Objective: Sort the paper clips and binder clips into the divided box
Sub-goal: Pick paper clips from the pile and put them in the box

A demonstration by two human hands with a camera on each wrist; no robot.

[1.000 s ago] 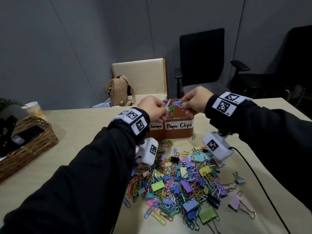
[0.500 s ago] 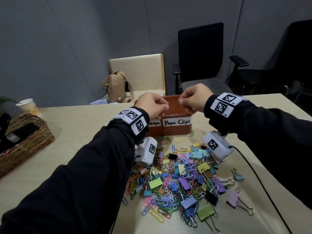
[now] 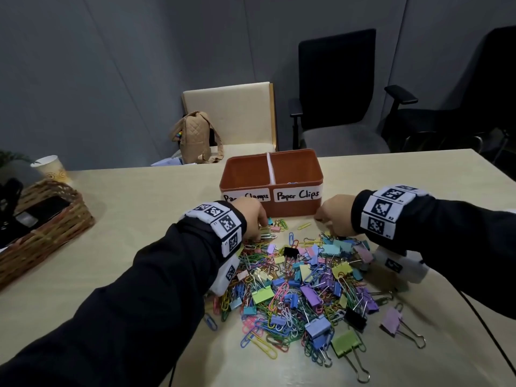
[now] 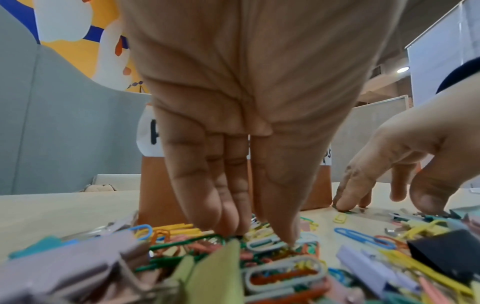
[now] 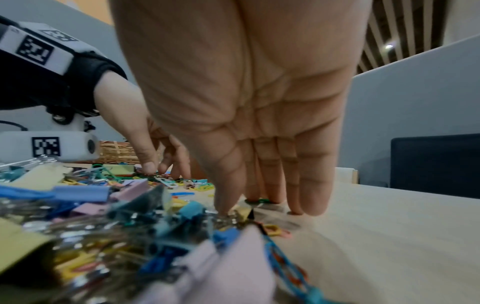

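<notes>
- Wicker basket (image 3: 42,233) at the far left table edge, paper cup (image 3: 53,169) behind it; bare tabletop (image 3: 134,196) between basket and clips.
- Left hand (image 3: 251,216) down on the near-left corner of the divided box (image 3: 290,210), fingers (image 4: 223,205) straight and close together, tips touching paper clips at the far-left fringe of the pile (image 3: 304,289); nothing curled round or pinched.
- Heap of coloured paper clips and pastel binder clips spread on the table just near of the box, mixed together, a black binder clip (image 3: 291,251) near its far side.
- Box orange-brown, split by a white divider into two open bays, labels on the near wall: "Paper Clamps" left, "Paper Clips" right; a few clips barely visible in the right bay.
- Right hand (image 3: 335,216) at the box's near-right corner, fingers (image 5: 309,185) extended downward, tips on the table and the pile's far-right fringe, gripping nothing.
- Lone lilac binder clip (image 3: 391,324) apart at the near right, open table beyond it to the right edge.
</notes>
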